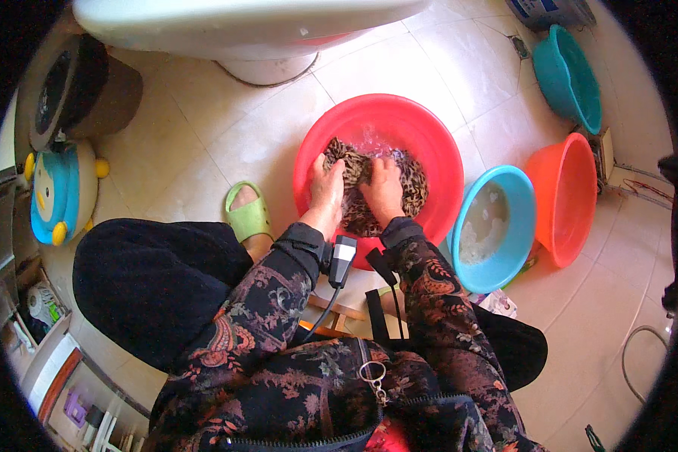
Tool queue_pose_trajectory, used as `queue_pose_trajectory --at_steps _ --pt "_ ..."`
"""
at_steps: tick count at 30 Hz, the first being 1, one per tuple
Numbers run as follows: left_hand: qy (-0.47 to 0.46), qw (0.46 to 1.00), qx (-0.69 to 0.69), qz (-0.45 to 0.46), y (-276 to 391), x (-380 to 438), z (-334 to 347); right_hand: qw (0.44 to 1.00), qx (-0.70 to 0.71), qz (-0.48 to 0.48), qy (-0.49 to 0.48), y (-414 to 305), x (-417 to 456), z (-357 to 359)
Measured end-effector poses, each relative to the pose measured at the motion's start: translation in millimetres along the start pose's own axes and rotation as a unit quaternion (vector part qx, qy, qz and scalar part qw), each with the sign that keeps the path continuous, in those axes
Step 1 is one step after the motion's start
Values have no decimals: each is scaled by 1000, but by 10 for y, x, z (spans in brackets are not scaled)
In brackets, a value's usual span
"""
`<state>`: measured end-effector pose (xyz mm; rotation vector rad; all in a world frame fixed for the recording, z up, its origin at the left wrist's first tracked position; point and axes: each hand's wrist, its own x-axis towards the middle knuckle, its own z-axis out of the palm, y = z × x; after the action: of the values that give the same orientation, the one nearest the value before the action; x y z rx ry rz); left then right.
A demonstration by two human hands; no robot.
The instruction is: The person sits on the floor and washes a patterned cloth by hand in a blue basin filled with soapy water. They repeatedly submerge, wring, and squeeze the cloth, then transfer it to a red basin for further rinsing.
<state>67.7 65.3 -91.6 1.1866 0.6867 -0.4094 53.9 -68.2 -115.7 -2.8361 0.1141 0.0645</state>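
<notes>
A wet leopard-print cloth [411, 189] lies in water inside a red plastic basin [443, 147] on the floor in front of me. My left hand [326, 186] grips a bunched part of the cloth near the basin's left side. My right hand [384, 189] also grips the fabric, closer to the middle, with its fingers pressed into the folds. Splashing water shows just beyond the hands. Some of the fingertips are hidden by the cloth.
Right of the basin stand a blue basin [520, 226] of sudsy water, an orange basin [587, 198] on its side and a teal basin [548, 62]. A white toilet [248, 28] rises ahead. A brown bin [113, 96] and a penguin-faced potty [62, 209] are at left. My foot wears a green slipper [250, 223].
</notes>
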Motion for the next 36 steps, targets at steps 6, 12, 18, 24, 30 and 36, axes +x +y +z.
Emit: queue_pose_trajectory --at_steps 6,12,18,24,30,36 --pt "-57 988 -111 -87 -26 39 10 797 558 209 -99 61 -49 -468" --pt "-160 938 -266 -154 -30 77 100 753 633 145 -106 -264 -239 -985" --pt "-148 956 -249 -53 187 -239 251 883 444 -18 -150 -405 -470 -1155" --pt "-91 984 -141 54 137 -243 368 941 335 -48 21 -601 -409 -929" --pt "-9 995 -38 92 140 -315 431 928 368 57 25 -557 -217 -845" --pt "31 980 165 109 265 -474 460 923 372 99 16 -505 -86 -856"
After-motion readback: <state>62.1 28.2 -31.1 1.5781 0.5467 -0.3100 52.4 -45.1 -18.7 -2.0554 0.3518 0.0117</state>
